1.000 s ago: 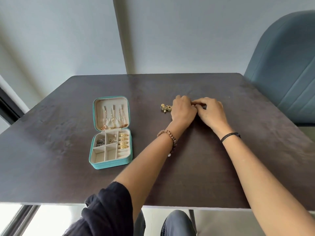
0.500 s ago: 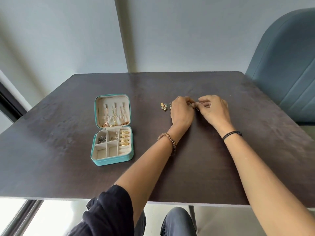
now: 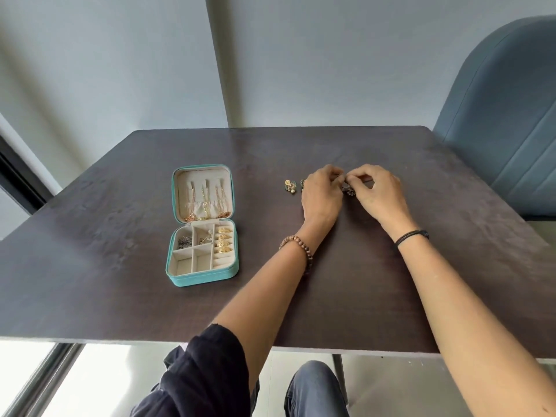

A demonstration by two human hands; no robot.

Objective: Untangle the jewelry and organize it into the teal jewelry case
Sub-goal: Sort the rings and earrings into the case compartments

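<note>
The teal jewelry case [image 3: 202,277] lies open on the left of the dark table [image 3: 90,266]. Chains hang in its lid, gold rings fill its right-hand slots, and small pieces sit in two rear compartments. My left hand [image 3: 322,195] and my right hand [image 3: 376,192] meet fingertip to fingertip over a small dark tangle of jewelry [image 3: 349,188], both pinching it just above the table. A loose gold piece [image 3: 290,186] rests on the table just left of my left hand. Most of the tangle is hidden by my fingers.
A blue-grey upholstered chair [image 3: 505,115] stands at the table's right rear corner. The table's near edge runs just above my lap. A wall rises behind the far edge, and a dark window frame [image 3: 21,179] sits at the left.
Both hands have lifted slightly and the fingertips have come together on the dark tangle, pulling it up off the table. The case and the loose gold piece have stayed put.
</note>
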